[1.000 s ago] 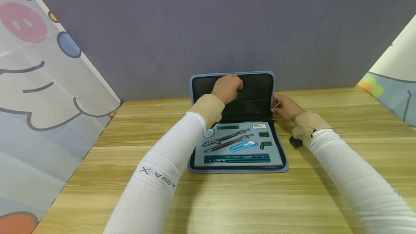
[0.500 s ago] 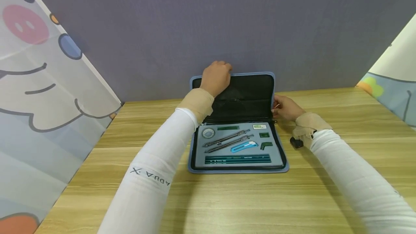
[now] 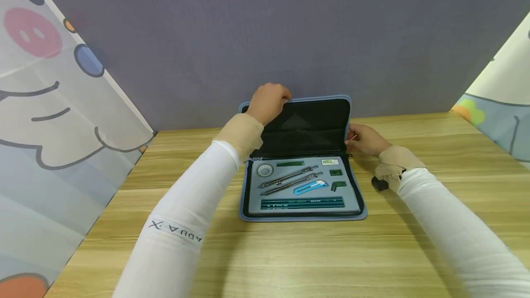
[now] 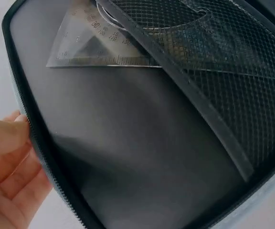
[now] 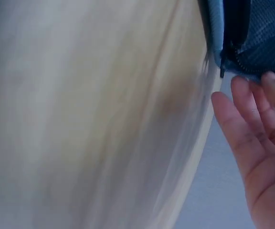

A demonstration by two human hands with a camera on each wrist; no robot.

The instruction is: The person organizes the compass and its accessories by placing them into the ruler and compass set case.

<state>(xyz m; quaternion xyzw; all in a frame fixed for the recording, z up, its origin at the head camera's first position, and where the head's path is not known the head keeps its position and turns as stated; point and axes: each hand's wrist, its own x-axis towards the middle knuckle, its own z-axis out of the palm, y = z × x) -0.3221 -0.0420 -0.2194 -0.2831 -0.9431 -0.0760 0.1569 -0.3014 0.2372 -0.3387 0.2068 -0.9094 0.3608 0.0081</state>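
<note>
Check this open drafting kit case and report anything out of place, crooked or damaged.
Nothing stands out. The case lies square on the table, its tools seated in their foam slots. A set square sits tucked behind the lid's mesh pocket. No damage shows.

I see long white sleeves, the left sleeve [image 3: 182,224] printed with dark lettering, and tan wraps at both wrists.
</note>
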